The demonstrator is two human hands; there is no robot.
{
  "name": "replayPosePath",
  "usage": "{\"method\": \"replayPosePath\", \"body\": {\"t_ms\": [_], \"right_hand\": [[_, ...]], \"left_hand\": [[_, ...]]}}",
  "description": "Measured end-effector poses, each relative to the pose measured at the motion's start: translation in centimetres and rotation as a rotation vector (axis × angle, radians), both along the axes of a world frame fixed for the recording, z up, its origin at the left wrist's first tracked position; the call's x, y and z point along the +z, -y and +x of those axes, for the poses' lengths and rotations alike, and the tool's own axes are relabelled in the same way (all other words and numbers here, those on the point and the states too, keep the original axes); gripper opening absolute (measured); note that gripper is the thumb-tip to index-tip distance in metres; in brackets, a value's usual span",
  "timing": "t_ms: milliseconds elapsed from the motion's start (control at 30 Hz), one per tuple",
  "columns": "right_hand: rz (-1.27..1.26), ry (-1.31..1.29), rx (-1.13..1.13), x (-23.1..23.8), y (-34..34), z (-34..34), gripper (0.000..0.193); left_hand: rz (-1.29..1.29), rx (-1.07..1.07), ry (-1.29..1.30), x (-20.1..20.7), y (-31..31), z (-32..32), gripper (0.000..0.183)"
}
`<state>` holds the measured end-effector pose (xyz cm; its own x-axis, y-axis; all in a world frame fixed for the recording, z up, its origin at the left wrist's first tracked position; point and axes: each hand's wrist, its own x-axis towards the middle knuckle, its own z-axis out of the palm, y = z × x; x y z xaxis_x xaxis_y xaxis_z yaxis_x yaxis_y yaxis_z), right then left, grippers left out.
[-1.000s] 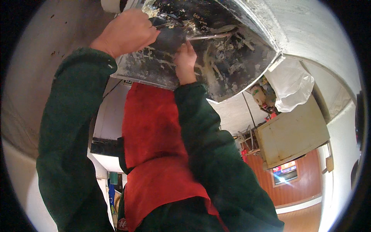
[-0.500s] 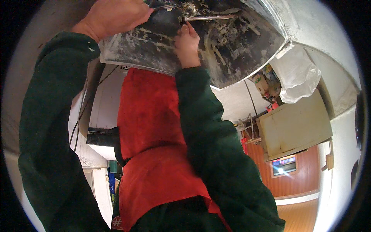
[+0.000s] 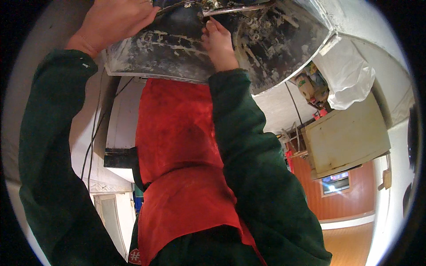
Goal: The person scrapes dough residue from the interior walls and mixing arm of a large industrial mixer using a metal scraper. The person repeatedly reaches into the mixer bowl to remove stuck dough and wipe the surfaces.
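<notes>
My left hand [image 3: 113, 24] is at the upper left, its fingers closed. A thin dark strip or rod [image 3: 173, 6] sticks out past its fingertips; I cannot tell what kind of thing it is, or whether my fingers grip it. My right hand [image 3: 221, 46] has curled fingers, with its fingertips at the left end of a slim, shiny metal tube [image 3: 237, 9]. What they pinch is too small to make out. Both hands work over a dark, grimy panel [image 3: 173, 53] with pale scrape marks and a light rim. Pale crumbly debris [image 3: 213, 3] lies beside the tube, partly cut off by the top edge.
A red apron [image 3: 177, 128] covers my front. To the right hang a white plastic bag [image 3: 350, 84] and some packets [image 3: 306, 86], near a beige cabinet [image 3: 348, 137]. Dark cables [image 3: 92, 142] run down the wall at left. A wooden door [image 3: 346, 199] stands lower right.
The view has shifted a little. My left hand has moved left and slightly lower in the picture. My right fingertips remain by the tube's left end.
</notes>
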<state>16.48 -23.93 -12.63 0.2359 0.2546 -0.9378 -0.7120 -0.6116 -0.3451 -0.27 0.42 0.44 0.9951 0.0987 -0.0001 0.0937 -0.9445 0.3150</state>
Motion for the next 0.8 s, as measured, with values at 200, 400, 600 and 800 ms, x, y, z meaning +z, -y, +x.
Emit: {"method": "replayPosePath", "body": {"t_ms": [200,400,600,800], "right_hand": [[0.019,0.074,0.024,-2.9,-0.3,-1.0,0.034],[0.048,0.669,0.691,-3.6,-0.6,-4.0,0.036],[0.248,0.614,1.075,8.0,-1.5,-2.5,0.035],[0.390,0.980,1.431,12.7,-7.2,7.7,0.033]], "left_hand": [[0.008,0.002,-0.046,0.2,0.2,0.1,0.027],[-0.051,0.030,-0.016,0.2,0.1,0.1,0.026],[-0.017,-0.013,-0.014,0.1,-0.5,-0.4,0.025],[-0.050,-0.003,-0.053,-0.1,-0.4,-0.9,0.026]]}}
